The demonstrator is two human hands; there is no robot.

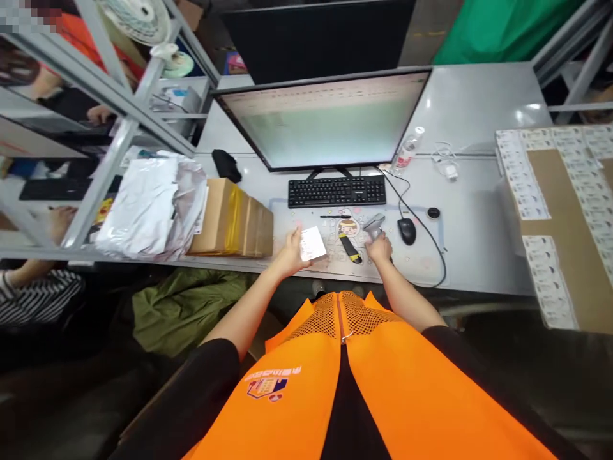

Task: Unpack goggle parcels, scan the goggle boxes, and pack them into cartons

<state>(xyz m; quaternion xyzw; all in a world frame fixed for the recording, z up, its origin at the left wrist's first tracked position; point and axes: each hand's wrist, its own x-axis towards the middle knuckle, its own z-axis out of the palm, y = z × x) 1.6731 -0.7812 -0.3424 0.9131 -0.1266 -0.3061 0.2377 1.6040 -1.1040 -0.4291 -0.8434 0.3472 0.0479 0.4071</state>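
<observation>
My left hand [290, 252] is closed on a small white packet [312, 243], held just above the desk mat [421, 268] in front of the keyboard [336, 191]. My right hand [380, 248] grips a grey handheld barcode scanner [374, 225], its head pointing left toward the packet. A yellow and black utility knife [349, 248] lies on the mat between the two hands. The monitor [325, 120] stands lit behind the keyboard.
A brown cardboard box [232, 227] and grey poly mailers [148, 204] sit at the left. Mouse [407, 230], water bottle [407, 152] and charger cable [445, 163] are at the right. A label-covered carton [560, 223] stands far right. Another person's arm [29, 281] shows beyond the metal rack [110, 153].
</observation>
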